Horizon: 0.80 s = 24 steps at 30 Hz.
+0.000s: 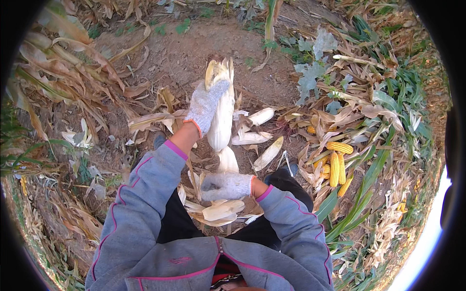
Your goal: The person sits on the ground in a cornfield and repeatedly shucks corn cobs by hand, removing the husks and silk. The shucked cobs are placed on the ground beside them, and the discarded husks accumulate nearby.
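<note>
My left hand (209, 103), in a pale knitted glove with an orange cuff, is wrapped around an ear of corn (222, 125) in its dry, whitish husk. The ear's frayed yellowish end points away from me, and the kernels are hidden. Closer to my body, my right hand (227, 186), gloved the same way, is closed on a pale husk leaf (228, 161) that hangs from the near end of the ear. Loose husk leaves (222, 211) lie just below that hand, between my legs.
Several bare yellow ears of corn (338, 167) are piled on dry leaves to the right. Stripped husks (269, 154) lie beyond my right foot. Dry corn stalks (69, 69) lean in from the left, over bare soil (182, 47). Green leaves (358, 207) stretch along the right.
</note>
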Available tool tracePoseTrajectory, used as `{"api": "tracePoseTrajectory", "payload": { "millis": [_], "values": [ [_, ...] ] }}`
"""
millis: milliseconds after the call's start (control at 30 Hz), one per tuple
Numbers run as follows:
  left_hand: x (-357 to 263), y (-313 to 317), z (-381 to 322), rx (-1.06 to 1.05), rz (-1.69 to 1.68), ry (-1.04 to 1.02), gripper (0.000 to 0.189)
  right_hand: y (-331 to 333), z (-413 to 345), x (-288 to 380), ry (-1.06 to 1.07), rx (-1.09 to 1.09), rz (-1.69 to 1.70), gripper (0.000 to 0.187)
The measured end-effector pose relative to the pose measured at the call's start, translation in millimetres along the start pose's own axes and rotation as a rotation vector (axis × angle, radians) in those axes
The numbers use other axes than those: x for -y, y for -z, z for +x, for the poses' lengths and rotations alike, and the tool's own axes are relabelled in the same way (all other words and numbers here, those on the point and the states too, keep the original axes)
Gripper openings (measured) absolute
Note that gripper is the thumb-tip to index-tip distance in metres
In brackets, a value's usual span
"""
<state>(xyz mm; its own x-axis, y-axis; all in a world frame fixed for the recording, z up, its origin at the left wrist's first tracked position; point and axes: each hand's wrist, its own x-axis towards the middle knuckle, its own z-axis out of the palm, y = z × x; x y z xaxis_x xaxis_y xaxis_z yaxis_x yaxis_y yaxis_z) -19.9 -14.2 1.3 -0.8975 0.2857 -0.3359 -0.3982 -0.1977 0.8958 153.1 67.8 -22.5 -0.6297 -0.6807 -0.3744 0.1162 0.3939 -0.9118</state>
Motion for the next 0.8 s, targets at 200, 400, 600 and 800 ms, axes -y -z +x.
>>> {"api": "tracePoseTrajectory", "payload": {
  "millis": [200, 400, 600, 800],
  "values": [
    [4, -6, -5, 0.072, 0.104, -0.057, 0.043, 48, 5, 2, 0.061, -1.063, 0.877, 0.022],
    [14, -13, -12, 0.213, 0.04, -0.025, 0.046, 66, 13, -22, 0.168, -1.218, 0.545, 0.043],
    [14, -17, -19, 0.149, 0.171, -0.016, 0.047, 78, 19, -41, 0.334, -1.151, 0.915, 0.045],
    [14, -18, -26, 0.312, 0.914, -0.401, 0.035, 80, 14, -24, 0.202, -1.195, 0.777, 0.047]
  ]
}}
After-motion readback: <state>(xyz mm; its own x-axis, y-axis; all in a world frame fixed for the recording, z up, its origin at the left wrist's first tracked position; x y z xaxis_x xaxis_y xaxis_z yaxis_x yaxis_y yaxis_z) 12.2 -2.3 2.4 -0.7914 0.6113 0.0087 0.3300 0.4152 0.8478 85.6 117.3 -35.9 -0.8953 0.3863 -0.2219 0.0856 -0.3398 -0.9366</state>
